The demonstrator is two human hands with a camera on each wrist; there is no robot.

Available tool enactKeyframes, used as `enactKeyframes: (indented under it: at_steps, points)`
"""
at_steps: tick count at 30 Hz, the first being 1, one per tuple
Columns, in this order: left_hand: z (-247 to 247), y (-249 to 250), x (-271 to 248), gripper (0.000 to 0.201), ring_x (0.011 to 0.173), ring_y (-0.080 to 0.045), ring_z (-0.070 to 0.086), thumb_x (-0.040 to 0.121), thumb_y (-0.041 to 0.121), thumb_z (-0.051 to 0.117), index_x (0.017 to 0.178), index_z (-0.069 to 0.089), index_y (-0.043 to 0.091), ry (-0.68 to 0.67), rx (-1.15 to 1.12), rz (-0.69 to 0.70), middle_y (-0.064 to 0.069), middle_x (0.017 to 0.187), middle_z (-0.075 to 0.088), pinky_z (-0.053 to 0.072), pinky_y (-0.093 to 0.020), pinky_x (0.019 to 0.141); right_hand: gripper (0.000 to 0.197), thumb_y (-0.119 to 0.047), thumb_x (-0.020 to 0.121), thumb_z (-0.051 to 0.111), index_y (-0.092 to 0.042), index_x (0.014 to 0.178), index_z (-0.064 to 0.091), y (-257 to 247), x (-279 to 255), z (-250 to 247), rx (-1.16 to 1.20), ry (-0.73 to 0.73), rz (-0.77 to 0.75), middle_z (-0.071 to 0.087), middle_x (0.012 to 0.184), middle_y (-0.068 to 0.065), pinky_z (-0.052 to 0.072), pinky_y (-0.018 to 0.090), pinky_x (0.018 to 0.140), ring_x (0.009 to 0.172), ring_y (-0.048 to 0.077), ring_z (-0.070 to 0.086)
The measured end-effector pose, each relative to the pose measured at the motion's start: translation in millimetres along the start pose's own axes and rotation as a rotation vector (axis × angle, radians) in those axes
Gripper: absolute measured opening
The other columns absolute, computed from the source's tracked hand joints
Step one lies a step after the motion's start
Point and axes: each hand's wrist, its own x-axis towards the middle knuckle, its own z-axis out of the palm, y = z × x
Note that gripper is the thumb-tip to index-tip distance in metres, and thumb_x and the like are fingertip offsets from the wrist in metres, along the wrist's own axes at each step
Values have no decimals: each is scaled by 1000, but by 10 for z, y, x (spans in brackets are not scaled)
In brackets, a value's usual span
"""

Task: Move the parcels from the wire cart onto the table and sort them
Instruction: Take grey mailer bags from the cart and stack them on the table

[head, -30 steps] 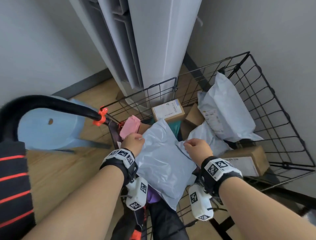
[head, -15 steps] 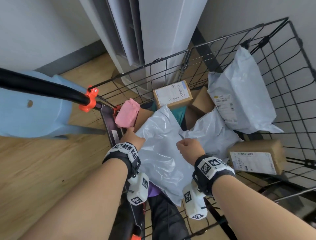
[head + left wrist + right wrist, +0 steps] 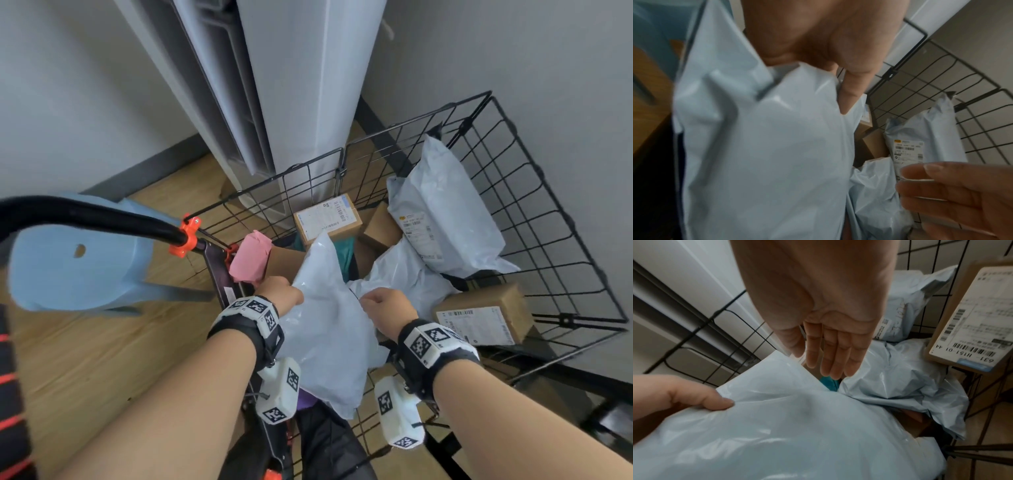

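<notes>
- Here my left hand (image 3: 281, 294) pinches the near pale mailer bag (image 3: 329, 329) at its left edge, above the wire cart (image 3: 548, 219).
- My right hand (image 3: 830, 331), fingers straight and together, rests at the bag's right edge, gripping nothing.
- Boxes (image 3: 327, 217) and other bags (image 3: 448, 219) lie in the cart.

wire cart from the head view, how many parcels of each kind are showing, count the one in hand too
pale blue poly mailers: 3
cardboard boxes: 4
pink wrapped parcel: 1
teal parcel, mostly hidden: 1
Total: 9 in view; more may lie hidden underneath.
</notes>
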Motion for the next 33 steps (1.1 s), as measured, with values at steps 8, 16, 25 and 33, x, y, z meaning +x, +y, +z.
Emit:
enactKeyframes:
  at_steps: [8,16,25,33]
  points:
    - [-276,178,-835,61,98,-32,64,56,30,62,110,60,2,-31,-193,15,-18,108,67,53,-42,91,24,-18,93,47,-6,102,67,-40,-609,-555,-81,55,-47,68,104,12,45,28,78,94,27,61]
    - [-717,657,-1713,43,97,-37,63,71,14,67,111,57,0,-56,-531,126,-19,102,63,55,-52,84,35,-5,96,40,-10,125,60,-337,-1238,-1078,-166,127,-184,58,131,8,42,29,99,121,27,54]
    - [-797,861,-2742,14,71,-25,62,89,-1,46,101,53,1,-129,-695,372,-15,80,59,59,-35,60,82,-14,66,81,-15,137,40,-291,-2129,-999,-282,216,-303,51,133,2,43,32,100,121,24,51]
    - [-494,1000,-3506,8,61,-24,65,87,4,49,84,56,2,-261,-599,554,-13,68,63,58,-29,53,45,-25,81,67,-29,125,56,-14,-2928,-1049,-29,590,-327,65,117,-3,44,25,85,109,21,61]
